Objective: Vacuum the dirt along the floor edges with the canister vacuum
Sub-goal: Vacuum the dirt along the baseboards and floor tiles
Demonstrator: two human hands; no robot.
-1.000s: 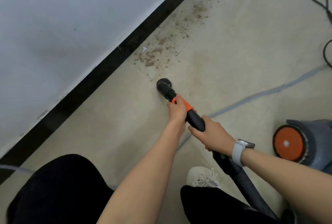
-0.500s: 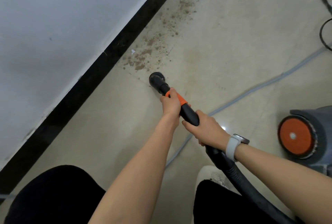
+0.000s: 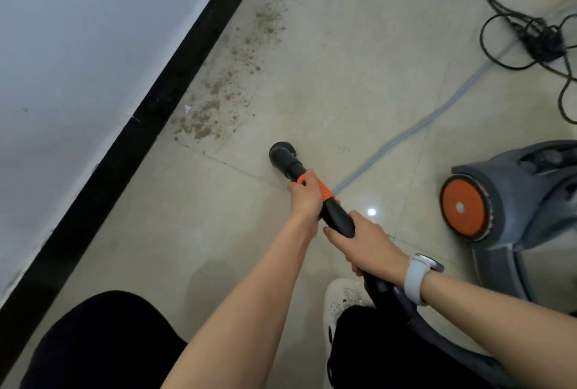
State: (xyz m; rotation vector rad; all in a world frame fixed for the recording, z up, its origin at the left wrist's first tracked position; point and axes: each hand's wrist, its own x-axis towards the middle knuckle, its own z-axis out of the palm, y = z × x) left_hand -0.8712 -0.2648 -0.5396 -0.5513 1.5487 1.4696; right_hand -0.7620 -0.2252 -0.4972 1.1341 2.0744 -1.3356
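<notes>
Basically both hands on the wand, mid-frame.
Left hand (image 3: 305,198) and right hand (image 3: 370,246) wrap the wand (image 3: 335,217); nozzle (image 3: 281,154) short of dirt (image 3: 215,107); vacuum (image 3: 515,201) cut off right.

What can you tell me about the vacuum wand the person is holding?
The vacuum wand is a black tube, plastic by its look, with an orange band and a round nozzle at its tip. It slants down toward the floor, short of the dirt by the baseboard. The left hand grips the orange band, the right hand grips lower, where the hose joins.
</notes>
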